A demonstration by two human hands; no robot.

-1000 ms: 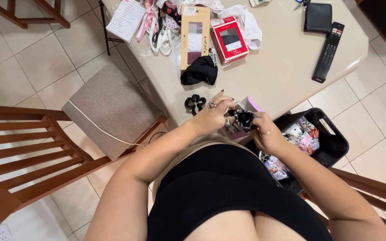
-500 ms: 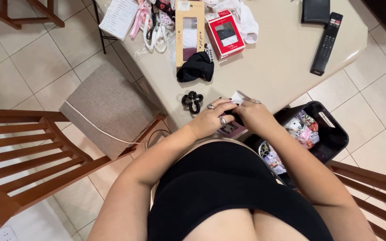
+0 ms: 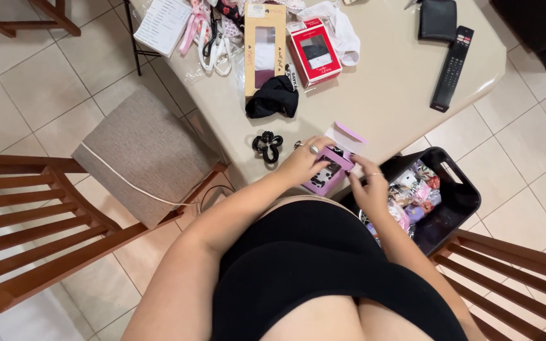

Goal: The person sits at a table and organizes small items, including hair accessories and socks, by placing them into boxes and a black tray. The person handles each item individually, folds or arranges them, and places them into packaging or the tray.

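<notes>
My left hand (image 3: 303, 161) grips a small pink box (image 3: 327, 170) with a window at the near edge of the beige table (image 3: 387, 95). The box's lilac top flap (image 3: 345, 134) stands open. My right hand (image 3: 369, 189) is at the box's open end, fingertips touching it; I cannot tell whether it holds anything. A black flower-shaped hair claw (image 3: 267, 146) lies on the table just left of my left hand. The black scrunchie from before is not visible.
Black basket (image 3: 459, 202) of small colourful items sits on the floor at right. On the table: black cloth (image 3: 273, 100), tan windowed box (image 3: 265, 47), red box (image 3: 313, 52), remote (image 3: 451, 68), black wallet (image 3: 437, 20). A cushioned chair (image 3: 146, 155) stands left; wooden chairs flank me.
A black scrunchie was held between both hands, then went out of sight at the box. The right hand has now drawn back toward the box's open end.
</notes>
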